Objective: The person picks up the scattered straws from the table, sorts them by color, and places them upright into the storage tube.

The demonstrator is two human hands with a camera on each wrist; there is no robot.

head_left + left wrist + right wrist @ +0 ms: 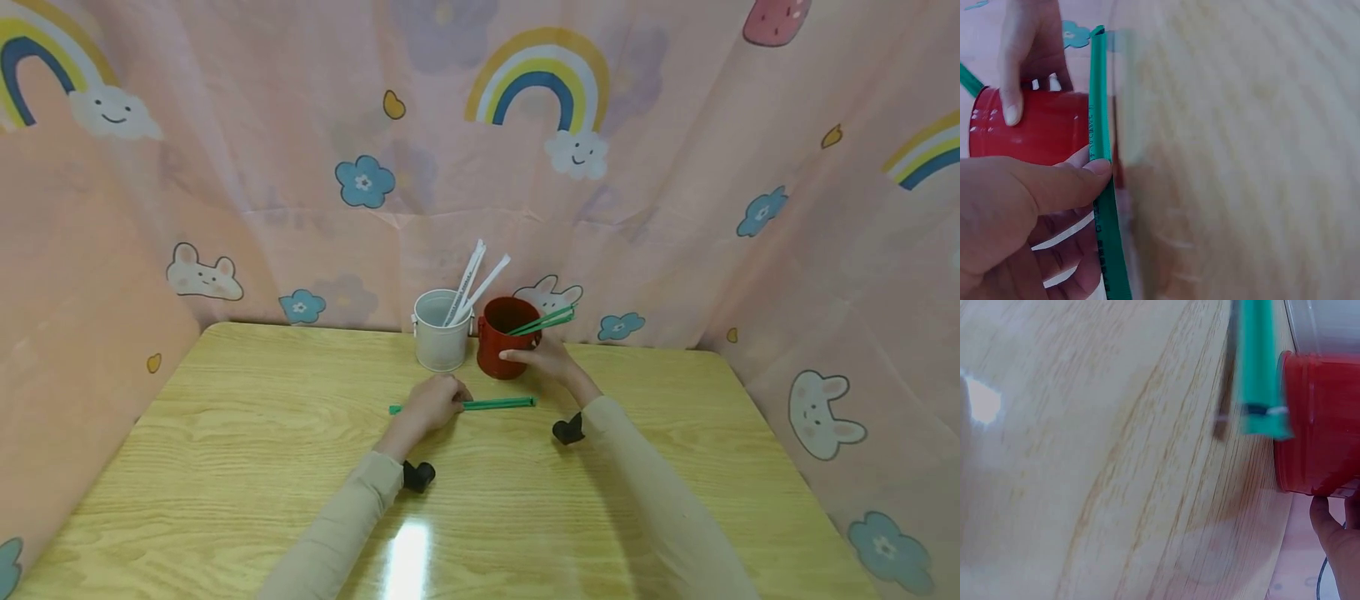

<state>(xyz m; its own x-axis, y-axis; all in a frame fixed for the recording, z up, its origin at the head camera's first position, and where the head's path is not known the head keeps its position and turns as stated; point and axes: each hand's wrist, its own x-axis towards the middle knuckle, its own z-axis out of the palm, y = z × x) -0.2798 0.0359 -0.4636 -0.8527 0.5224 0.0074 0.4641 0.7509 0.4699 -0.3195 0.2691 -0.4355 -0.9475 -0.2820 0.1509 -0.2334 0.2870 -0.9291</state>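
My left hand [433,402] pinches a green paper-wrapped straw [501,403] between thumb and fingers, holding it crosswise in front of the buckets. Printed lettering runs along the wrapper in the left wrist view, and its blurred end [1261,381] appears beside the bucket in the right wrist view. A small red metal bucket [495,354] stands near the table's back edge. My right hand [551,360] grips that bucket from its right side, thumb across the front; its other fingers are mostly hidden behind. Several green straws [553,320] lean out of the red bucket toward the right.
Left of the red bucket stands a white metal bucket [439,346] with several white wrapped straws [467,283] in it. Both are on a wood-grain table [262,450]. A pink patterned curtain [300,225] hangs right behind the table's back edge and along its sides.
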